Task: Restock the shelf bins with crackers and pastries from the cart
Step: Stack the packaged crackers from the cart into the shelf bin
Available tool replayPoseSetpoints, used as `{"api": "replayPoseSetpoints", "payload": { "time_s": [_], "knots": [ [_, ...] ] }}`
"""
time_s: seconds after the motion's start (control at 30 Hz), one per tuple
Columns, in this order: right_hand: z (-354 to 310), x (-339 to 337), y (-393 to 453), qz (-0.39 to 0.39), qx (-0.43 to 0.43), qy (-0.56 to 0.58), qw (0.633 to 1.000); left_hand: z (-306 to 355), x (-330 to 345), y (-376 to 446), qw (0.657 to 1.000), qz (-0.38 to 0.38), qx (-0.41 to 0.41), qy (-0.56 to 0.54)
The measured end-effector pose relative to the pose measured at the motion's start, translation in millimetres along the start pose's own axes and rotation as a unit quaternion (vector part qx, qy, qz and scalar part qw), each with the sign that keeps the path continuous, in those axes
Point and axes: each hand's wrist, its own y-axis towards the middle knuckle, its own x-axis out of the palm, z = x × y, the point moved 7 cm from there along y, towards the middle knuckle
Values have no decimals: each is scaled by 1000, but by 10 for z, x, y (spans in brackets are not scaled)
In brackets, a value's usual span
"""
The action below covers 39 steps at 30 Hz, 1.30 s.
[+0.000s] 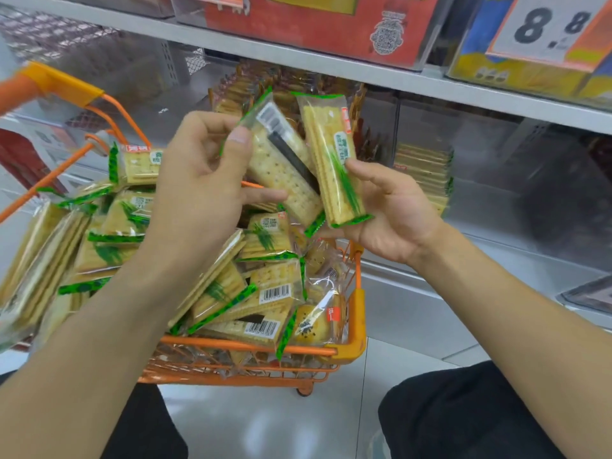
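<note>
Shelf bin (427,173) contents blurred behind packs (334,160)

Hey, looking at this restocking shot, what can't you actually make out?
- Head view, cart: its lower layers are buried under cracker packs.
- Price sign: cut by the top edge.
- Shelf bin: blurred, so its count is unreadable.
- Left hand: its fingertips hide behind its pack.
</note>
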Motion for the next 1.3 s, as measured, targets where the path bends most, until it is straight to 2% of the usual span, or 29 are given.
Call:
{"api": "replayPoseSetpoints", "payload": {
  "time_s": [0.1, 0.2, 0.3, 0.4, 0.5, 0.6, 0.7, 0.87, 1.0, 1.1, 1.2, 1.3],
  "knots": [
    [-30, -3, -51, -23, 34, 26, 999, 27, 134, -10, 993, -94, 20, -64],
    [-16, -34, -118, -69, 79, 26, 994, 128, 280, -78, 971, -202, 50, -121],
    [-49, -48, -138, -61, 73, 24, 995, 111, 353, -104, 947, -249, -9, -202],
    [-146, -147, -128, 22, 18, 30, 999, -43, 330, -52, 955, -193, -88, -208],
    [-241, -250, -127, 63, -38, -11, 997, -232, 284, -63, 972, -104, -166, -130],
    [-279, -315, -137, 66, -68, -105, 990, -293, 375, -200, 955, -125, -235, -132],
    [-301, -341, -150, 41, -70, -155, 985, -347, 352, -214, 959, -101, -241, -113],
    [-416, -497, -245, 83, -74, -220, 969, -415, 337, -202, 965, -69, -235, -96],
    [-540, -668, -317, 192, -104, -181, 959, -495, 337, -220, 956, -31, -265, -120],
    [-518, -754, -357, 278, -91, -170, 941, -539, 367, -252, 951, -4, -279, -136],
    [-382, -624, -362, 260, -64, -171, 948, -531, 452, -313, 958, 16, -257, -123],
    [-206, -400, -311, 218, -64, -140, 964, -517, 598, -380, 961, -2, -246, -123]
  ]
}}
